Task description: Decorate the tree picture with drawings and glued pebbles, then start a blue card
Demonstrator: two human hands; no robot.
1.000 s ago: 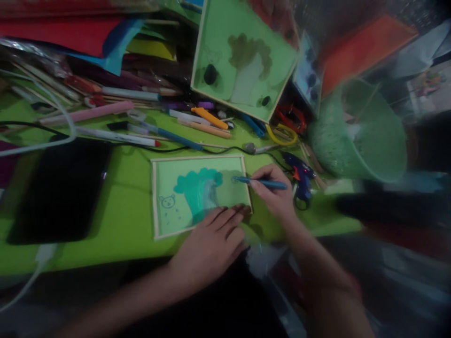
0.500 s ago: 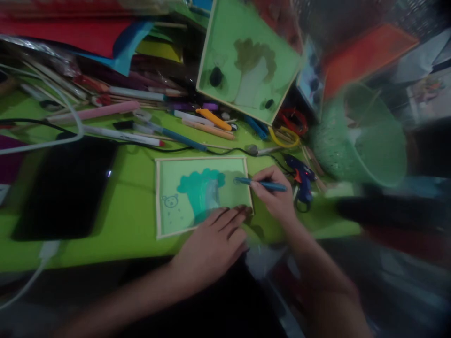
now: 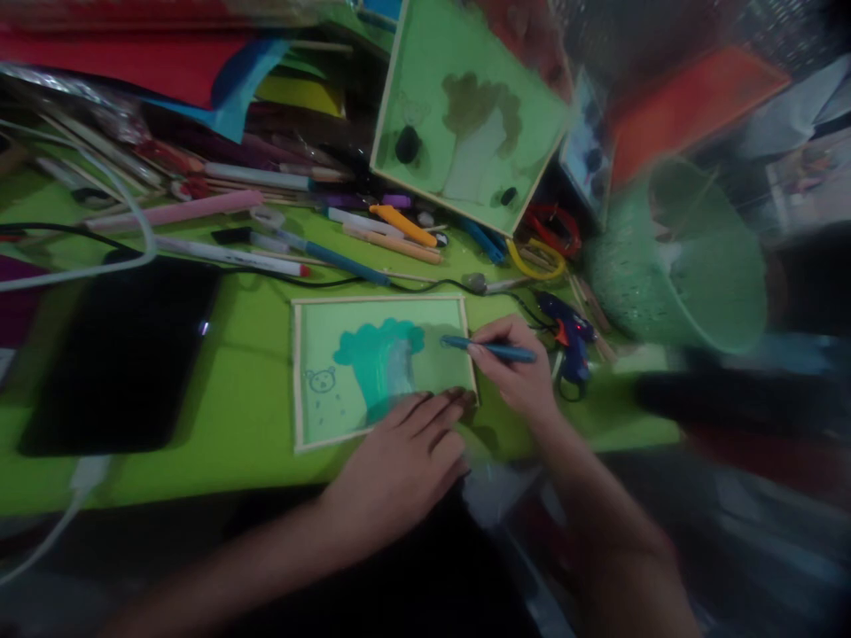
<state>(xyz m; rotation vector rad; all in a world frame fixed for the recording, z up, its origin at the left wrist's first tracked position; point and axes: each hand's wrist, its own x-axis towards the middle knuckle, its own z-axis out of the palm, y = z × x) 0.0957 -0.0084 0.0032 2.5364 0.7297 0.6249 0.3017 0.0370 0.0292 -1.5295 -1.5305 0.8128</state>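
Note:
A green card panel point(image 3: 319, 337) edged with thin wooden strips lies on the green tabletop. It bears a teal paper cutout point(image 3: 369, 363) with a scalloped top, and a small bear face point(image 3: 323, 379) is drawn at its left. My left hand point(image 3: 412, 443) rests flat across the panel's lower edge, fingers stretched toward the right corner. In my right hand point(image 3: 515, 359) is a blue pen point(image 3: 502, 352), pinched between thumb and fingers. The pen's tip meets the panel right of the cutout, at a small faint mark.
A dark tablet point(image 3: 123, 354) with a white cable lies at the left. Near my right hand is a blue glue gun point(image 3: 570, 332). Behind the panel are several markers point(image 3: 346, 261) and a leaning framed green panel point(image 3: 479, 115). A green basket point(image 3: 678, 257) stands at right.
The pen has shifted very slightly left with my right hand, its tip staying around the same spot. My left hand has stayed in place.

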